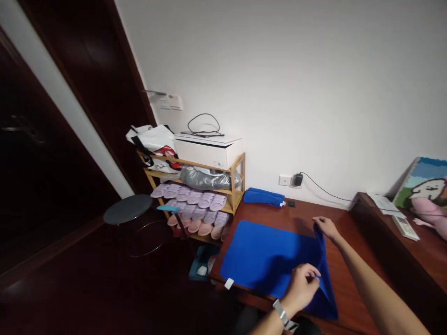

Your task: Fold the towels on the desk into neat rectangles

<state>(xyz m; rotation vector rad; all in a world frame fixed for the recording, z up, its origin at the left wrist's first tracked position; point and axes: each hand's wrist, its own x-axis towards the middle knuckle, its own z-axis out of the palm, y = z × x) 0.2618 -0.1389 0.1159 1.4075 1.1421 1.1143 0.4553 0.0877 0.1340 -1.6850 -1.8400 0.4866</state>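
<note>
A blue towel (265, 251) lies spread on the brown desk, with a white tag (229, 283) at its near left corner. Its right end is lifted and folding over. My right hand (326, 228) pinches the far corner of that end. Closer to me, my left hand (302, 286), with a silver-banded watch on the wrist, has its fingers curled together at the raised edge of the towel; its fingertips partly hide the cloth they grip. A second blue towel (263, 197), folded into a narrow bundle, rests at the back of the desk by the wall.
Left of the desk (345, 265) stands a wooden rack (238, 186) with rows of slippers (205, 200) and a white box (204, 152) on top. A round stool (128, 209) is farther left. At right, a raised ledge holds a remote (405, 228) and a pink plush toy (429, 214).
</note>
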